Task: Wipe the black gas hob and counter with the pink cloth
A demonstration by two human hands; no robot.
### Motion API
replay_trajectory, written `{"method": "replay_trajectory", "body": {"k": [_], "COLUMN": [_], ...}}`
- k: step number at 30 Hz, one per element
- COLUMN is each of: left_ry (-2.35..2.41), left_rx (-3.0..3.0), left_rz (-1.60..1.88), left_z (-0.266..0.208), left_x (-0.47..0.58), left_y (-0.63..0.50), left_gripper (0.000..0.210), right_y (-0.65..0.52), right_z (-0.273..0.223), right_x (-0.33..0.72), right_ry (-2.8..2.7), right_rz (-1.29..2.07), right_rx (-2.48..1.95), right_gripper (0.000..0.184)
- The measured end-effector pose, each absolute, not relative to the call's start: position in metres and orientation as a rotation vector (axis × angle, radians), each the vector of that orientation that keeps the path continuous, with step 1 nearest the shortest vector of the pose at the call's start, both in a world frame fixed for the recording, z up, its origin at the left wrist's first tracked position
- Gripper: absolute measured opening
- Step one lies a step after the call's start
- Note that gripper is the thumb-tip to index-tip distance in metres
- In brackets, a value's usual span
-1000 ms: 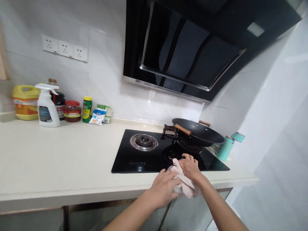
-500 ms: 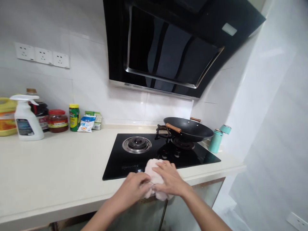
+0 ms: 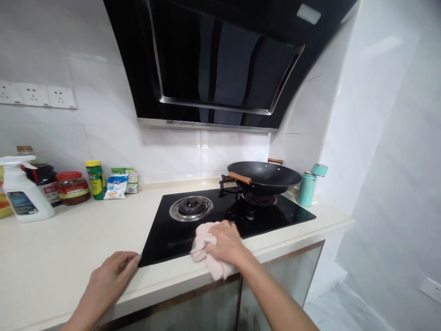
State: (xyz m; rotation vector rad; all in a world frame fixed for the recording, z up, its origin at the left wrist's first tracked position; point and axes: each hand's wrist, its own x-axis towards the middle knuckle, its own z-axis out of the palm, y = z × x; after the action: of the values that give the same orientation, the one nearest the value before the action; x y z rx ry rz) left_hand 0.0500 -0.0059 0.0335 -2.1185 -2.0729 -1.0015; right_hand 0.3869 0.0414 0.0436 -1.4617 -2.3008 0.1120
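A pale pink cloth [image 3: 217, 265] is bunched on the front edge of the black glass gas hob [image 3: 159, 239], one end hanging toward the counter's front. My right hand [image 3: 224, 242] is closed on it and presses it against the glass, in front of the left burner [image 3: 191, 208]. My left hand [image 3: 110, 277] holds nothing; it lies on the counter with its fingertips at the hob's front left corner. A black wok [image 3: 263, 177] with wooden handles sits over the right burner, apart from both hands.
Along the wall at left stand a white spray bottle [image 3: 25, 193], a red-lidded jar [image 3: 73, 188], a green shaker with a yellow cap [image 3: 95, 179] and a blue-white packet [image 3: 116, 186]. A mint-green flask [image 3: 306, 189] is right of the wok. The black range hood [image 3: 220, 59] overhangs the hob.
My left hand has let go of the cloth and moved left onto the counter. My right hand keeps the cloth, which hangs lower and looser. The view has shifted slightly.
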Motion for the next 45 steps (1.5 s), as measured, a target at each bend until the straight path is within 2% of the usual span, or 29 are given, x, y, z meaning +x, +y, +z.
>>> {"method": "replay_trajectory", "body": {"k": [7,11,13,17,19,22,27,31,40,45], "left_ry": [-1.994,-1.987,-1.984,-1.949,-1.922,-1.918,-1.962,-2.001,-1.936,-2.039], "left_rx": [-2.174,-2.194,-2.198,-2.195,-2.197,-2.203,-2.190,-2.198,-2.233,-2.249], "left_rz": [-0.858,-0.854,-0.857,-0.893,-0.892,-0.901,-0.969,-1.013,-0.899,-0.863], "left_z": [0.021,0.017,0.014,0.008,0.006,0.005,0.008,0.004,-0.019,-0.015], "left_x": [0.049,0.045,0.043,0.041,0.041,0.042,0.044,0.039,0.022,0.028], "left_y": [0.000,0.001,0.003,0.008,0.010,0.011,0.010,0.015,0.032,0.024], "left_gripper": [0.041,0.039,0.038,0.037,0.038,0.041,0.039,0.035,0.039,0.043], "right_y": [0.037,0.020,0.009,-0.019,-0.028,-0.020,0.045,0.091,0.083,0.048], "right_z": [0.028,0.023,0.024,0.034,0.044,0.064,0.084,0.062,0.024,0.017], "right_x": [0.537,0.584,0.602,0.642,0.660,0.678,0.685,0.682,0.645,0.554], "right_ry": [-1.853,-1.722,-1.696,-1.757,-1.720,-1.552,-1.407,-1.527,-1.637,-1.908], "right_rz": [-0.250,-0.415,-0.329,0.120,0.110,-0.106,-0.336,-0.263,-0.307,-0.392], "right_rx": [-2.104,-2.274,-2.328,-2.345,-2.383,-2.442,-2.400,-2.417,-2.398,-1.963], "right_gripper": [0.037,0.033,0.034,0.040,0.040,0.045,0.053,0.057,0.050,0.038]}}
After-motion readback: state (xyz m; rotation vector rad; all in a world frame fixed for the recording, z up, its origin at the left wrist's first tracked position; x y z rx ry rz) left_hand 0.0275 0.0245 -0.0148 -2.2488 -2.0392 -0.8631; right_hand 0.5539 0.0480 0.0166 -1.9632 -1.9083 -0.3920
